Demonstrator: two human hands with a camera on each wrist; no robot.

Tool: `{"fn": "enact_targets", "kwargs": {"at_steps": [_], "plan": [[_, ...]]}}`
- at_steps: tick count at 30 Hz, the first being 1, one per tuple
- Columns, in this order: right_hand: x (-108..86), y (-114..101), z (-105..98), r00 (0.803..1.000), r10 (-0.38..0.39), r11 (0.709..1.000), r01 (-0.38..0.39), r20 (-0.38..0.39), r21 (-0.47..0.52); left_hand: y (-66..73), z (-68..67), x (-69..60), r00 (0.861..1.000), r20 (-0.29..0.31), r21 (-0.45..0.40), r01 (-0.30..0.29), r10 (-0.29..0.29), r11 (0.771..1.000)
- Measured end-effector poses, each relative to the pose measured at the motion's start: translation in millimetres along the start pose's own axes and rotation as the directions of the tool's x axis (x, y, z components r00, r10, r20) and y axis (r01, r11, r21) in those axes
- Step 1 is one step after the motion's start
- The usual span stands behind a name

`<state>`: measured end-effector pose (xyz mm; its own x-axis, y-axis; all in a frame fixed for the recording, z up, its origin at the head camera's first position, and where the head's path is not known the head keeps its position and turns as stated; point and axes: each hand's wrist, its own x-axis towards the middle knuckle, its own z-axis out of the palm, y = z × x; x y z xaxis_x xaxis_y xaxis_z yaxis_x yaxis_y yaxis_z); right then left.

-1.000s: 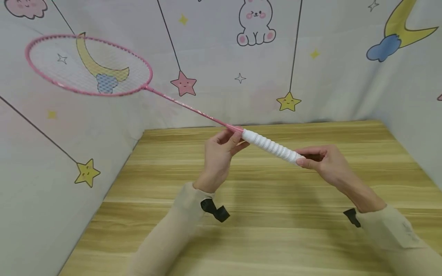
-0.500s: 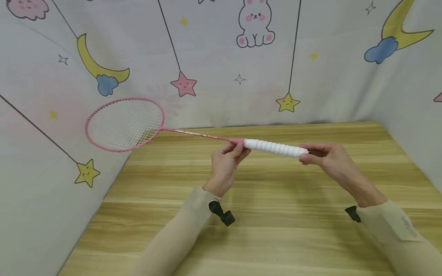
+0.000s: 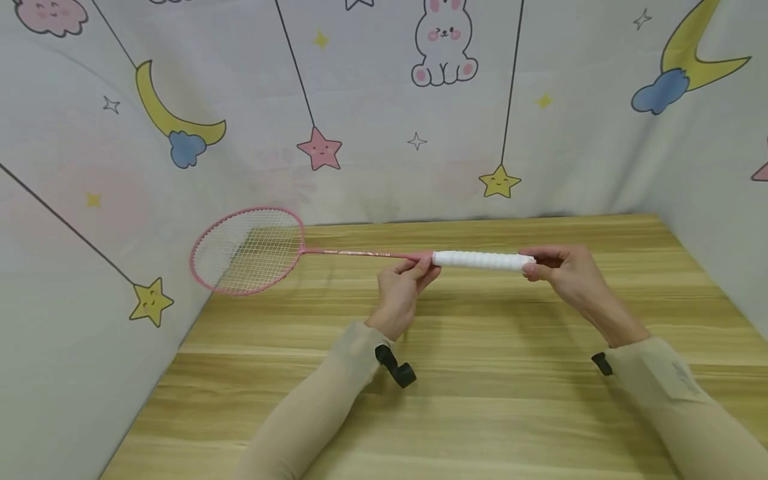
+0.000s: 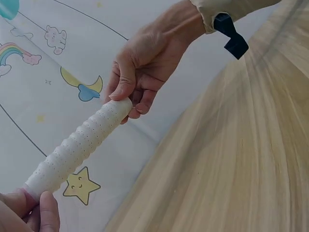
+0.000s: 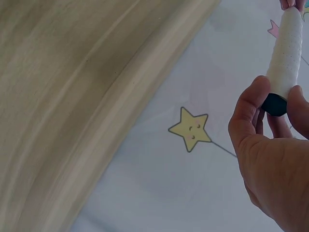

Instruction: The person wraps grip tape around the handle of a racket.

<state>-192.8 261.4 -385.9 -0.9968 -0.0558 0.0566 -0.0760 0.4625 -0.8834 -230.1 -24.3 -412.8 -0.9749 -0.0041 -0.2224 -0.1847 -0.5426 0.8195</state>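
Note:
A pink badminton racket (image 3: 360, 253) is held level above the wooden table, its strung head to the left. Its handle wears a white ribbed, perforated grip (image 3: 480, 261). My left hand (image 3: 401, 293) pinches the pink cone just beyond the grip, thumb in front. With thumb and fingers, my right hand (image 3: 570, 283) pinches the butt end of the handle. In the right wrist view a dark end cap (image 5: 275, 105) shows between the right thumb and fingers. The left wrist view shows the white grip (image 4: 77, 145) stretching between both hands.
The wood-grain table (image 3: 480, 400) lies beneath both forearms. A pale curtain (image 3: 384, 180) printed with stars, moons and a rabbit rises behind the table and along its sides. Black straps (image 3: 396, 367) hang at the cuffs.
The racket's head has swung down and slightly right, from high against the curtain to just above the table's back left. Both hands keep their hold; the left has shifted slightly right and down.

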Motion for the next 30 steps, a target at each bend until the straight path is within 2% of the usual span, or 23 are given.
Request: {"fn": "enact_targets", "kwargs": {"at_steps": [5, 9, 17, 23, 30], "plan": [[7.9, 2.3, 0.8, 0.998, 0.067, 0.997, -0.066, 0.006, -0.035, -5.3, -3.8, 9.1, 1.000, -0.020, -0.033, 0.006, -0.007, 0.999], [13.8, 4.4, -0.7, 0.995, 0.099, 0.994, -0.098, 0.015, -0.056, -6.0, -7.3, 16.5, 0.998, -0.042, -0.054, 0.040, -0.043, 0.998], [29.3, 14.6, 2.3, 0.997, 0.076, 0.996, -0.075, 0.013, -0.047, -9.3, -7.6, 28.0, 0.990, -0.080, -0.067, 0.109, -0.114, 0.992], [37.7, 20.0, 4.0, 0.994, 0.092, 0.994, -0.088, 0.050, -0.072, -14.7, -8.1, 38.4, 0.984, -0.134, -0.053, 0.113, -0.119, 0.992], [45.9, 26.6, 5.6, 0.993, 0.091, 0.990, -0.083, 0.071, -0.116, -17.3, -12.8, 50.9, 0.984, -0.113, -0.059, 0.134, -0.140, 0.989]]}}
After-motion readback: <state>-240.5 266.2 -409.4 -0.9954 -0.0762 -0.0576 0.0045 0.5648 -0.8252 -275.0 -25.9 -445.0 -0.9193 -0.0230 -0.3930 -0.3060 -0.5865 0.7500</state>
